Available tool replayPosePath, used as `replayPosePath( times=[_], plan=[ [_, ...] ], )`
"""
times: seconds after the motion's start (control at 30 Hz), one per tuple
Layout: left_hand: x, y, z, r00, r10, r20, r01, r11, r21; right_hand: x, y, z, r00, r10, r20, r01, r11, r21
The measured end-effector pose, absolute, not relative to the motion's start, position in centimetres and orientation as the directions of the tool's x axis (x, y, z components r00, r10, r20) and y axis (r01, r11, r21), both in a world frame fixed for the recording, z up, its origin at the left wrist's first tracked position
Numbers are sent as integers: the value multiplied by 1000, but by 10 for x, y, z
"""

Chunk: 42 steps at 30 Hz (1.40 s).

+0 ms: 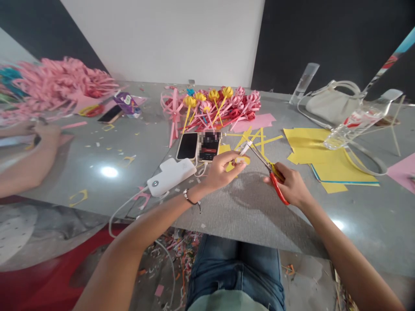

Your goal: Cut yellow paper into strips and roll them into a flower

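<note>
My left hand [223,172] pinches a small yellow-edged roll of tape [242,160]. From the roll a short white strip [245,149] sticks up. Scissors [275,178] with red and yellow handles are gripped in my right hand [290,183], and their blade tips point at the strip's upper end. Whether the blades touch the strip, I cannot tell. Behind my hands lie loose yellow paper strips [259,139] and a pile of yellow, pink and red paper flowers [223,103]. Two phones [188,146] lie just left of my left hand.
A white power strip [170,177] with its cable lies left of my forearm. Yellow paper sheets [311,147], a clear bottle [353,127] and a white handbag [333,103] occupy the right. At far left, a co-worker's arms [35,160] rest near a pink paper heap [68,82].
</note>
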<state>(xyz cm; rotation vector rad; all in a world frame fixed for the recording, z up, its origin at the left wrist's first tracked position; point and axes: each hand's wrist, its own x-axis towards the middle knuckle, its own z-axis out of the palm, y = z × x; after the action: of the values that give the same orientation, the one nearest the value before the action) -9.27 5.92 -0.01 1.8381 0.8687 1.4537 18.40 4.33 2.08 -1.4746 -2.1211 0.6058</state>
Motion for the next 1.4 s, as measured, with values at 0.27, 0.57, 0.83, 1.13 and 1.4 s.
replayPosePath(
  times=[0.27,0.57,0.83,1.13,1.4],
  plan=[
    [-93,65,-7,119,797,592,153,-604,782,184,42,19,-306,942,135,747,325,-580],
    [-95,65,-7,145,816,560,193,-578,793,185,43,15,-284,948,145,755,314,-576],
    [-99,71,-5,272,830,487,323,-555,767,184,39,25,-305,918,252,784,393,-480],
    [-113,86,0,478,808,346,336,-532,777,195,44,27,-297,845,445,899,404,-167],
    [-121,94,9,397,892,217,-177,-157,971,197,48,22,-400,808,433,899,437,15]
  ],
)
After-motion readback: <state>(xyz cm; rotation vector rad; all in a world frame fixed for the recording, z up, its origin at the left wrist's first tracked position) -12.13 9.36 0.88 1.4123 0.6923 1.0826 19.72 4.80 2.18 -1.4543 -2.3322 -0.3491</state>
